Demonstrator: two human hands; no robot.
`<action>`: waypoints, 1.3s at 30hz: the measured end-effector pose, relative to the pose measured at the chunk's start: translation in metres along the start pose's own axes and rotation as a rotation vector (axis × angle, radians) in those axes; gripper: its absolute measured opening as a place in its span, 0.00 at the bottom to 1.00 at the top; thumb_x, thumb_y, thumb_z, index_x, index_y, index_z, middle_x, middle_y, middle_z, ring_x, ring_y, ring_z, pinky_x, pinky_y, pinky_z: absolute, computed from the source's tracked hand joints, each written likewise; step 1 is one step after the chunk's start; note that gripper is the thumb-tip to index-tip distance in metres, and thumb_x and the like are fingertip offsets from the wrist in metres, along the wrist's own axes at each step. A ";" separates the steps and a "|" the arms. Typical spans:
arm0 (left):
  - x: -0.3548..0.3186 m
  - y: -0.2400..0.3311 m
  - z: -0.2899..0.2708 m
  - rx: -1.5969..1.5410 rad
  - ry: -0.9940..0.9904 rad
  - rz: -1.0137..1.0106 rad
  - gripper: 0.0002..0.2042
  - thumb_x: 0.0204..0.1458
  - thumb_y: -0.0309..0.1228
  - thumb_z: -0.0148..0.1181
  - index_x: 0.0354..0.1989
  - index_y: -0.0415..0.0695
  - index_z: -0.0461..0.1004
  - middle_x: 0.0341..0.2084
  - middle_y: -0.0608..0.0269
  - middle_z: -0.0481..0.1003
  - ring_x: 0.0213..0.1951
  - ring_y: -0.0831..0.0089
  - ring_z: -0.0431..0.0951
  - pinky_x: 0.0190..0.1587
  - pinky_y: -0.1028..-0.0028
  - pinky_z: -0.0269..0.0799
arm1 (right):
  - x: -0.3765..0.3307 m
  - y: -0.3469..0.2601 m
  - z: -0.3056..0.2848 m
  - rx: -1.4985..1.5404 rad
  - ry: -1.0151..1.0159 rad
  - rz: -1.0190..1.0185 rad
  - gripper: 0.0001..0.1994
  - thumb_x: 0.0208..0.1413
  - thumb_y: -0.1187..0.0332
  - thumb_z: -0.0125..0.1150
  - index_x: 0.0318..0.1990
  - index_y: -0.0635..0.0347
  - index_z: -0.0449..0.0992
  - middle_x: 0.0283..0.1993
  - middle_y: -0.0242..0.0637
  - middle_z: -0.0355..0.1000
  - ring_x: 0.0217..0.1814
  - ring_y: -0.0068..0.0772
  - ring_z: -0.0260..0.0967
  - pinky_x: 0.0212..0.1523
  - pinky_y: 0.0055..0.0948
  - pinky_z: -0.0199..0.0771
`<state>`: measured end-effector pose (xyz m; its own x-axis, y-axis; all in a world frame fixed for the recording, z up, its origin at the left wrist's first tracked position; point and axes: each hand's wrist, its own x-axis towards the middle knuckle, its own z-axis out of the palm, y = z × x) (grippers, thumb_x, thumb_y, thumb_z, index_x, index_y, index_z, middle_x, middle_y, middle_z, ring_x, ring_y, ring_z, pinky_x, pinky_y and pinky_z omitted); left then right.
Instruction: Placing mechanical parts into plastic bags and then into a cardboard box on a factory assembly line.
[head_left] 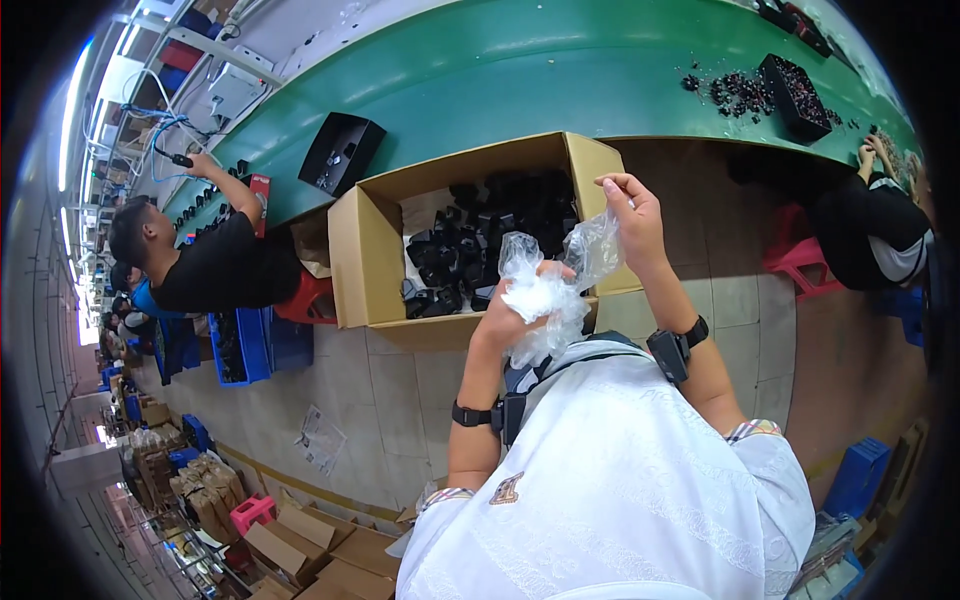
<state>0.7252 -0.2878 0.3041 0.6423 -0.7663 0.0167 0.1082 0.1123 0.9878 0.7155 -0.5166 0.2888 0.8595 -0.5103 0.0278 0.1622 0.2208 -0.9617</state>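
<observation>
A crumpled bunch of transparent plastic bags [545,310] is bunched in my left hand [503,318], whose fingers are closed around it. My right hand [638,222] is raised to the right and pinches the edge of a transparent bag [594,248] stretched out from that bunch. Both hands are over the near right part of an open cardboard box [350,262]. Inside the box lies a heap of black plastic parts [450,245], partly hidden behind the bags and my left hand.
A long green table [450,65] runs behind the box. On it stand a black tray [340,153] and, farther right, a black bin of small parts [797,98]. A person [200,245] works at left, another [868,225] at right. Blue crates [262,345] stand on the floor.
</observation>
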 end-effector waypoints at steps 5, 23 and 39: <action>0.002 0.005 0.002 0.285 -0.087 -0.114 0.31 0.37 0.24 0.66 0.58 0.42 0.71 0.44 0.64 0.77 0.40 0.75 0.75 0.46 0.73 0.71 | -0.003 0.002 -0.001 -0.020 0.001 0.013 0.09 0.62 0.66 0.57 0.41 0.62 0.78 0.27 0.17 0.63 0.27 0.07 0.53 0.27 0.14 0.52; -0.005 -0.013 0.000 0.720 0.156 0.272 0.07 0.36 0.26 0.68 0.26 0.43 0.79 0.24 0.59 0.79 0.28 0.63 0.81 0.35 0.72 0.75 | -0.016 0.037 -0.044 -0.190 -0.019 0.227 0.08 0.59 0.68 0.59 0.40 0.62 0.78 0.27 0.21 0.67 0.27 0.09 0.59 0.28 0.15 0.58; 0.000 -0.020 0.011 0.233 -0.078 0.063 0.30 0.40 0.24 0.66 0.58 0.41 0.71 0.56 0.59 0.72 0.53 0.71 0.72 0.58 0.72 0.64 | -0.016 0.018 -0.047 -0.113 -0.081 0.144 0.08 0.59 0.69 0.59 0.41 0.64 0.77 0.27 0.20 0.67 0.26 0.07 0.59 0.27 0.13 0.58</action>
<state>0.7150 -0.2970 0.2856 0.5803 -0.8102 0.0828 -0.1138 0.0200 0.9933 0.6815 -0.5435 0.2579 0.9067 -0.4109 -0.0951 -0.0168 0.1900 -0.9816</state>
